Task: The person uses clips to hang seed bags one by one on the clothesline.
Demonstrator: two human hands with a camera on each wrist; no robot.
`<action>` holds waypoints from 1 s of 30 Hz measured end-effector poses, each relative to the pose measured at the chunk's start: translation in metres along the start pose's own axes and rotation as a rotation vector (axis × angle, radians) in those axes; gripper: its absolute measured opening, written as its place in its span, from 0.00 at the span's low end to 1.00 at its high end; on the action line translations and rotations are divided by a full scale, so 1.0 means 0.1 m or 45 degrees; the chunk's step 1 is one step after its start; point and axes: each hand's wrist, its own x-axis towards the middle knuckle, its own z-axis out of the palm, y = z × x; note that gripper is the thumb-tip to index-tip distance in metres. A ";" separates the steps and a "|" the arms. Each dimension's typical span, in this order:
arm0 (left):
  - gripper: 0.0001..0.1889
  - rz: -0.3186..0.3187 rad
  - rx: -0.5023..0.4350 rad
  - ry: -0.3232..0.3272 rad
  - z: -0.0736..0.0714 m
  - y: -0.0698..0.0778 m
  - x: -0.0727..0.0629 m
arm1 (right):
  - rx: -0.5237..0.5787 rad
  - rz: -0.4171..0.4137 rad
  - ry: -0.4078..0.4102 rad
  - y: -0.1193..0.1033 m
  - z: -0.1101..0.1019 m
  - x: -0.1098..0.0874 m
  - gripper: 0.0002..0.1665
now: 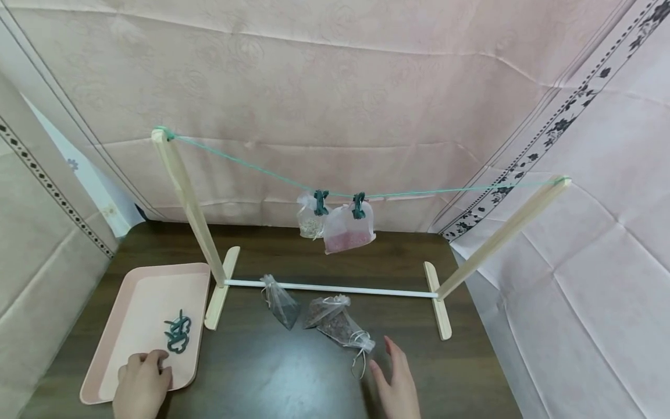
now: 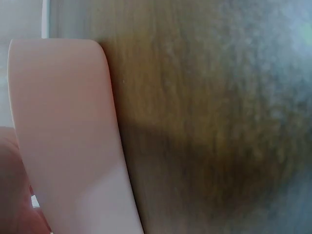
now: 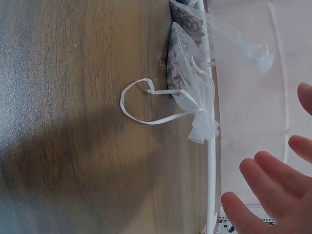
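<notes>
The person's left hand [image 1: 140,383] was bent over a pale pink rectangular tray [image 1: 120,326], near a small heap of dark green clips [image 1: 179,333]; I couldn't tell whether its fingers pinched anything. The right hand [image 1: 398,381], fingers spread, held nothing, near a sheer drawstring bag of dark bits [image 1: 341,327] on the brown wooden desk [image 1: 282,378].

Tray [image 1: 137,326] was pale pink, plastic clips [image 1: 358,206] were dark teal, clothesline [image 1: 262,170] was mint green, posts [image 1: 186,203] were pale cream, crossbar [image 1: 377,291] was white, drawstring pouches [image 1: 340,327] were whitish, tabletop [image 3: 73,97] was wood-grained brown, cloth border [image 1: 562,125] was black-flowered on white.
</notes>
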 end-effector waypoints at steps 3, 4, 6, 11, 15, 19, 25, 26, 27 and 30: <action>0.16 -0.006 0.005 -0.033 -0.01 -0.02 0.03 | -0.008 -0.004 -0.006 0.00 0.01 0.00 0.34; 0.16 -0.011 0.004 -0.050 -0.01 -0.02 0.03 | -0.008 -0.002 -0.006 0.00 0.01 0.00 0.34; 0.17 -0.018 0.007 -0.096 -0.02 -0.04 0.05 | -0.010 0.007 -0.007 -0.01 0.01 -0.01 0.34; 0.17 0.006 0.023 -0.143 -0.05 -0.06 0.07 | 0.002 0.035 -0.020 -0.04 0.00 -0.03 0.34; 0.14 0.082 0.045 -0.072 -0.02 -0.09 0.06 | 0.013 0.037 -0.024 -0.05 0.00 -0.02 0.34; 0.16 0.146 0.046 -0.040 -0.01 -0.12 0.06 | 0.014 0.026 -0.025 -0.05 0.00 -0.02 0.34; 0.18 0.128 0.019 0.052 -0.02 -0.12 0.05 | 0.013 0.044 -0.051 -0.04 -0.01 0.01 0.33; 0.17 0.123 0.008 0.102 -0.03 -0.11 0.04 | 0.014 0.050 -0.058 -0.04 -0.01 0.01 0.33; 0.16 0.124 -0.001 0.155 -0.04 -0.10 0.02 | 0.018 0.053 -0.061 -0.05 -0.01 0.01 0.33; 0.14 0.190 -0.049 0.297 -0.10 0.01 -0.04 | 0.026 0.056 -0.053 -0.06 -0.01 0.01 0.33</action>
